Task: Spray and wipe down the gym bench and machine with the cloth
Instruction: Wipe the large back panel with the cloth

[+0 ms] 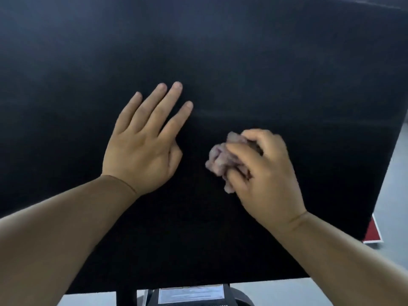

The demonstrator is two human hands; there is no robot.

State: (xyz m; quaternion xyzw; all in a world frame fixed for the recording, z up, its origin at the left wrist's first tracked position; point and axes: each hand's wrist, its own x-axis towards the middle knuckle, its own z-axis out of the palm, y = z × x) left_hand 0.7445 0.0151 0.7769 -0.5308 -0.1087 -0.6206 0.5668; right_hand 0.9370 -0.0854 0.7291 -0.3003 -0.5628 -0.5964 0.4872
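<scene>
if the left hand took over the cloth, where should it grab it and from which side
Probably pinch the crumpled wad of the cloth that bulges out past the fingers of the right hand, coming from the left, low over the pad. The right hand covers its top and right side, so only that lobe is exposed, and it faces the left hand.

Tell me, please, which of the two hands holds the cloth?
The right hand, fingers curled round the crumpled pinkish cloth; the left hand lies flat on the black pad, fingers straight, empty.
</scene>
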